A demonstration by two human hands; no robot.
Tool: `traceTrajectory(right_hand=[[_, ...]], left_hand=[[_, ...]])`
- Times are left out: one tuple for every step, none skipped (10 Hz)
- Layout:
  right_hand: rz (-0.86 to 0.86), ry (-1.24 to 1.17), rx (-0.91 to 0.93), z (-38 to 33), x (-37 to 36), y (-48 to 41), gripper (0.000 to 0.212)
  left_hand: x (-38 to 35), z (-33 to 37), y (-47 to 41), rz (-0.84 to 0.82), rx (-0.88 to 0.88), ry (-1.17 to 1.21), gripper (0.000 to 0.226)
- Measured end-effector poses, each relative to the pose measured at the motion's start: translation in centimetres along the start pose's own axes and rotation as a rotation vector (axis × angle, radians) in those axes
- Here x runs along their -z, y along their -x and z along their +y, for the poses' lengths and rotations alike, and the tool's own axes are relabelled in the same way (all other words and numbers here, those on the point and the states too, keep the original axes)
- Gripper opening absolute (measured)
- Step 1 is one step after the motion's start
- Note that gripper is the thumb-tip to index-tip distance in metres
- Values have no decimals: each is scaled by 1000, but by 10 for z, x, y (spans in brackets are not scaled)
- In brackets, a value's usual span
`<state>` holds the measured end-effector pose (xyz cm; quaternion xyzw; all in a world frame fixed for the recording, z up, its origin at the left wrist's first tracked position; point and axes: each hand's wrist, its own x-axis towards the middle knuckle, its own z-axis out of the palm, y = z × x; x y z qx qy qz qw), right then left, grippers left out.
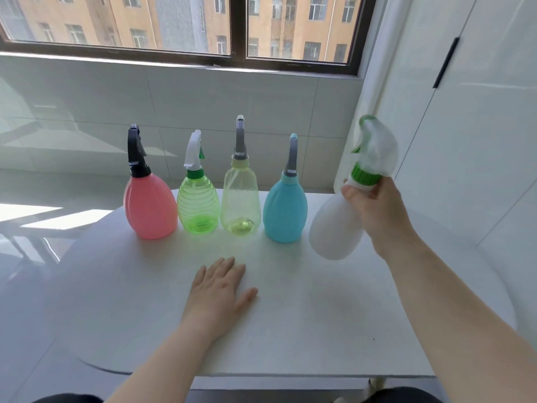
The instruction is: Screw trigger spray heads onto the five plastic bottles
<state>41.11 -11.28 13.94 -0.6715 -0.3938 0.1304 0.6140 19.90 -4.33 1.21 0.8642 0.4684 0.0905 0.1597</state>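
Left hand (220,289): flat on counter (319,330), fingers spread, empty. Right hand (374,207): fingers clasping white bottle (331,228) neck; likely light, thin-walled, slippery.

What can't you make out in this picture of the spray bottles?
- White bottle, head view: motion blur hides whether it touches the table.
- Its white and green spray head: blurred, and the right hand covers the neck, so tightness is unknown.
- Forearms: cut off by the bottom edge.
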Motion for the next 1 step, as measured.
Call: traceTrajectory(right_hand=[[100,31,-36,8,11,-22,33]], left_hand=[[-3,1,-3,10,-8,-55,57]])
